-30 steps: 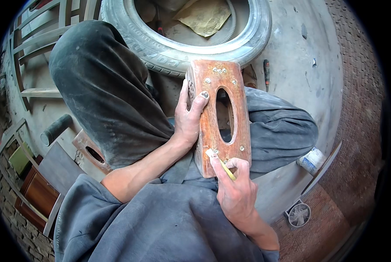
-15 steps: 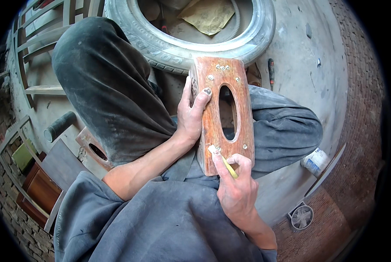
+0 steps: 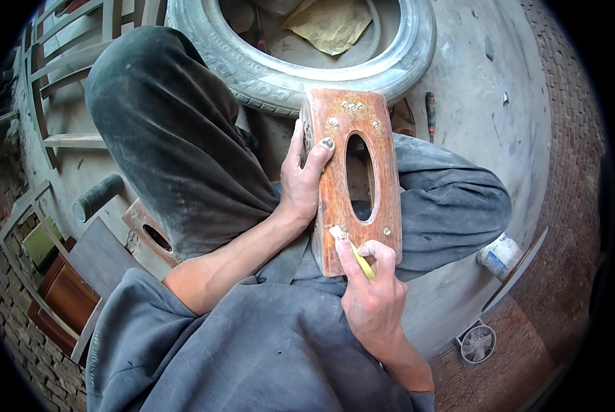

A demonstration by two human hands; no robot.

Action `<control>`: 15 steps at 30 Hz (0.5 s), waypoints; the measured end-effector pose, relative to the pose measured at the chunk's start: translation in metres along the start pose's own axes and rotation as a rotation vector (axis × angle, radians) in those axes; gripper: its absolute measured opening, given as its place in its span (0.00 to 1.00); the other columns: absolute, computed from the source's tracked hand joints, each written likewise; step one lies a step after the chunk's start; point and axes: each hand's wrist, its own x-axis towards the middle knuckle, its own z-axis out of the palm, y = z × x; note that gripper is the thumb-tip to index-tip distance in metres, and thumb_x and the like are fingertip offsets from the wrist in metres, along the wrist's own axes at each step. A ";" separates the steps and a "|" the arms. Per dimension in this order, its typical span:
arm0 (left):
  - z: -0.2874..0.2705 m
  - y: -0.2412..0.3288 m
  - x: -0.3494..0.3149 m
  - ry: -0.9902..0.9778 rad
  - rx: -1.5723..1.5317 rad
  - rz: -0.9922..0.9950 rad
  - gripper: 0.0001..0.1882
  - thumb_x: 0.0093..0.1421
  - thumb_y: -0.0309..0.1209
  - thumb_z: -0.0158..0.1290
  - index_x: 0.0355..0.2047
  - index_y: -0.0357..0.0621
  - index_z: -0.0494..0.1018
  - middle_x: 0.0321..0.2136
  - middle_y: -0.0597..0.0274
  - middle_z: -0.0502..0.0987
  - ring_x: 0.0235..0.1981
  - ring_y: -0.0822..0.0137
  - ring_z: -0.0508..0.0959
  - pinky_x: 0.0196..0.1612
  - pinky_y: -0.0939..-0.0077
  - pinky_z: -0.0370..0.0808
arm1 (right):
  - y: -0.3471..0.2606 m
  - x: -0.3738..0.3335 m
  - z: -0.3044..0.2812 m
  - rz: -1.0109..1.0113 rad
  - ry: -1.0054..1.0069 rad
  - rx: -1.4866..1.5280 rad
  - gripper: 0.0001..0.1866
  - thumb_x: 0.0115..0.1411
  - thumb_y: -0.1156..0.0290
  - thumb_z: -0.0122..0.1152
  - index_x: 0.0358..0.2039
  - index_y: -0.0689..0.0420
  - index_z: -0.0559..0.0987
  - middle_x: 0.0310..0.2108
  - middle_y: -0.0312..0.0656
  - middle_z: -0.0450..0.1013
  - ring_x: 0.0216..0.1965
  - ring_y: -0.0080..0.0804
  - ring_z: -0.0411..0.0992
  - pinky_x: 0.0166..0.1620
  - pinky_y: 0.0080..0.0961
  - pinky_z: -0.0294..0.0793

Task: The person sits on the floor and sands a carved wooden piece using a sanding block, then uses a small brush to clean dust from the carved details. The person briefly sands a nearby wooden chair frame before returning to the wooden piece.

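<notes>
A reddish-brown wooden tissue box (image 3: 328, 192) with a long oval opening rests on my lap, its top face toward me. Small pale flower-like inlays dot both ends of that face. My left hand (image 3: 303, 175) grips the box's left side, thumb on top and fingers against the side wall. In my right hand (image 3: 372, 292) is a slim yellow-handled tool (image 3: 366, 266) with a short pale tip; its exact kind is unclear. The tip touches the face at the near left inlay. My right fingers are pinched around the handle, over the box's near end.
A dusty tyre (image 3: 266, 79) lies just beyond the box, with a yellowish sheet (image 3: 335, 27) inside its ring. A screwdriver (image 3: 430, 113) lies on the floor at right. Another oval-holed box (image 3: 142, 223) sits by my left leg. A white tub (image 3: 499, 254) stands at right.
The whole view has shifted very slightly. Both hands keep their grips, and the tool's tip stays at the same inlay.
</notes>
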 end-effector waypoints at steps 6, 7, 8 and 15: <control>0.003 0.005 0.002 -0.027 -0.026 0.010 0.43 0.71 0.43 0.56 0.77 0.30 0.55 0.66 0.48 0.72 0.64 0.64 0.73 0.69 0.70 0.68 | 0.002 0.002 0.003 -0.019 0.017 -0.005 0.33 0.52 0.84 0.65 0.59 0.46 0.86 0.43 0.37 0.72 0.30 0.31 0.79 0.29 0.32 0.82; 0.003 0.004 0.003 -0.023 -0.025 0.007 0.42 0.71 0.42 0.55 0.77 0.30 0.55 0.66 0.49 0.72 0.64 0.64 0.73 0.68 0.70 0.68 | 0.003 0.000 0.002 -0.023 0.012 -0.009 0.33 0.51 0.84 0.65 0.58 0.46 0.86 0.43 0.37 0.72 0.30 0.31 0.79 0.29 0.32 0.82; 0.004 0.004 0.002 -0.022 -0.032 0.004 0.42 0.71 0.42 0.55 0.77 0.31 0.55 0.66 0.49 0.72 0.64 0.64 0.73 0.68 0.70 0.68 | 0.003 -0.001 0.001 -0.027 0.008 -0.014 0.33 0.51 0.84 0.65 0.58 0.46 0.86 0.43 0.37 0.72 0.30 0.31 0.79 0.29 0.32 0.82; 0.004 0.006 -0.002 -0.020 -0.051 -0.011 0.41 0.71 0.41 0.54 0.77 0.31 0.55 0.66 0.50 0.72 0.63 0.66 0.73 0.67 0.71 0.69 | 0.003 -0.002 0.003 -0.012 0.026 -0.002 0.33 0.50 0.84 0.65 0.58 0.46 0.87 0.43 0.37 0.72 0.30 0.30 0.79 0.28 0.31 0.81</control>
